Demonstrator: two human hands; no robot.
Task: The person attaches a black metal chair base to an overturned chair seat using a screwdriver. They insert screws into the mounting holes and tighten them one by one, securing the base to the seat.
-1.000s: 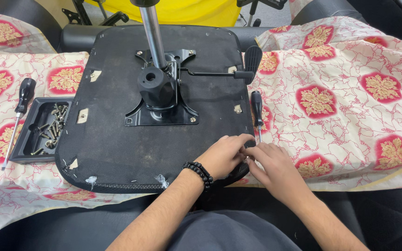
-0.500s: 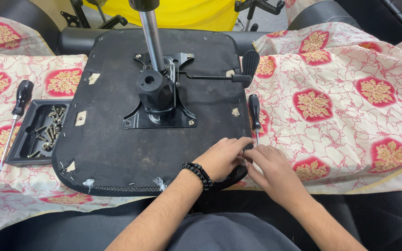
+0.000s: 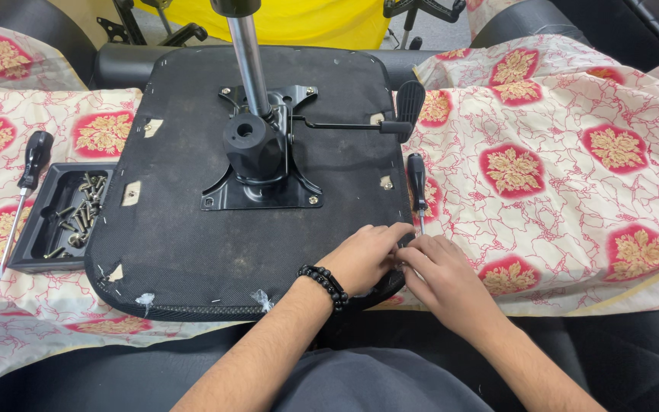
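- Patterned cloth [image 3: 573,175], cream with red and gold medallions, spread across the whole work surface.
- Upturned black chair seat [image 3: 184,244], lying underside up at centre, fabric stapled round its rim.
- Black metal mechanism plate [image 3: 268,191] bolted mid-seat, chrome column [image 3: 247,57] rising toward the far side, lever with paddle handle [image 3: 409,103] reaching right.
- Left hand [image 3: 364,255], beaded bracelet [image 3: 326,284] at wrist, palm down on near right corner of seat, fingers curled loosely; anything pinched beneath cannot be told.
- Right hand [image 3: 440,275] touching the left at the seat's near right edge, fingertips bunched; grip contents hidden.
- Black tray of screws [image 3: 59,221] left of seat.
- Screwdriver [image 3: 20,194] far left on cloth.
- Second black-handled screwdriver [image 3: 418,187] just right of seat, tip near both hands.
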